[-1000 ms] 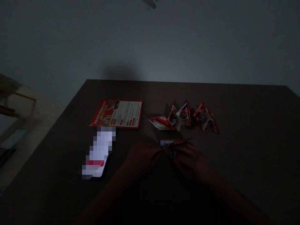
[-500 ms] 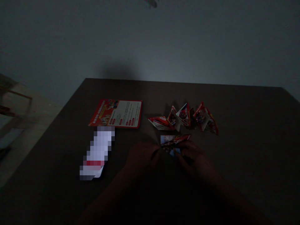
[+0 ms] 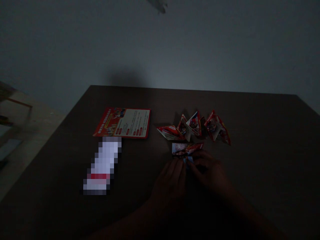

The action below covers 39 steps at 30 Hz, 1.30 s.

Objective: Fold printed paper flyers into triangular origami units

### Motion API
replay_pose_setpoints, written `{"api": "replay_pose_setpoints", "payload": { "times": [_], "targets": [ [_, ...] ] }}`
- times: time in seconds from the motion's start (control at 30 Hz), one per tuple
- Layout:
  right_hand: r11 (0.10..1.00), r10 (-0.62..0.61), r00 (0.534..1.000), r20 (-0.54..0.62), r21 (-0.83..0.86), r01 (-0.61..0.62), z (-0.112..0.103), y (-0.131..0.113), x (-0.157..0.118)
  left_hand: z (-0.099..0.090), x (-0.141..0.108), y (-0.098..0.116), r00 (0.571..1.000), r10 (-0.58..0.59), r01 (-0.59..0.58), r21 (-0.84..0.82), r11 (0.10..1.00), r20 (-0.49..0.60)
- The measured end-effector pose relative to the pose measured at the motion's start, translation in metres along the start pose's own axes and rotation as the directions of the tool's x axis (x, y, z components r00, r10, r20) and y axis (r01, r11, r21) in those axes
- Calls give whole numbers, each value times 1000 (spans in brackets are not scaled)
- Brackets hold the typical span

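In very dim light a colourful printed paper (image 3: 183, 149), folded, lies on the table in front of me. My right hand (image 3: 211, 168) grips its right side, thumb and fingers closed on it. My left hand (image 3: 170, 176) is at its near left edge, fingers close together and pressed on the paper; the fingertips are partly hidden in the dark. A small light-blue part of the paper shows between the hands. Just beyond stand several red folded paper pieces (image 3: 195, 125) in a zigzag row, with pale inner sides.
To the left lies a red-and-white printed card (image 3: 137, 121) with text and figures. Nearer me is a bright phone-like slab (image 3: 103, 163), blurred by pixelation. The dark table (image 3: 237, 103) meets a grey wall (image 3: 200, 50) at its far edge.
My left hand has moved right, from beside the paper onto its near left edge, and its fingers have straightened. My right hand stays on the paper. The view has shifted slightly.
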State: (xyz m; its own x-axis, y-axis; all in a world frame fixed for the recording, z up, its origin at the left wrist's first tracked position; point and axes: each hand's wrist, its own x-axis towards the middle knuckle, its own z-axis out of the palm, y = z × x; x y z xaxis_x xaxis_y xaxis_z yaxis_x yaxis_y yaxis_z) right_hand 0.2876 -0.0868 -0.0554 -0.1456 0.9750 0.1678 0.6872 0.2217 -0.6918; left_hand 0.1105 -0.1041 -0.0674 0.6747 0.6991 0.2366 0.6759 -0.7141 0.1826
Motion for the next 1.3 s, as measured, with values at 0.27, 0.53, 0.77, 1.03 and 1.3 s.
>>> {"api": "replay_pose_setpoints", "payload": {
  "times": [0.27, 0.53, 0.77, 1.03, 1.3],
  "targets": [
    [986, -26, 999, -24, -166, 21, -1, -2, -2, -2, -1, 3, 998, -35, 35, -6, 999, 43],
    [989, 0, 1000, -4, -148, 0, 1, 3, -1, -11, 4, 2, 988, -93, 103, -78, 992, 123],
    [990, 43, 999, 1, -136, -42, 0, 3, -1, -15, 5, 0, 987, -103, 118, -119, 986, 127],
    [980, 71, 997, 5, -185, -69, 2, 1, -1, -16, 7, 0, 981, -134, 152, -124, 981, 143],
    [977, 70, 997, 12, -202, -67, 1, 0, 0, -17, 5, 2, 983, -139, 151, -92, 984, 121]
  ]
}}
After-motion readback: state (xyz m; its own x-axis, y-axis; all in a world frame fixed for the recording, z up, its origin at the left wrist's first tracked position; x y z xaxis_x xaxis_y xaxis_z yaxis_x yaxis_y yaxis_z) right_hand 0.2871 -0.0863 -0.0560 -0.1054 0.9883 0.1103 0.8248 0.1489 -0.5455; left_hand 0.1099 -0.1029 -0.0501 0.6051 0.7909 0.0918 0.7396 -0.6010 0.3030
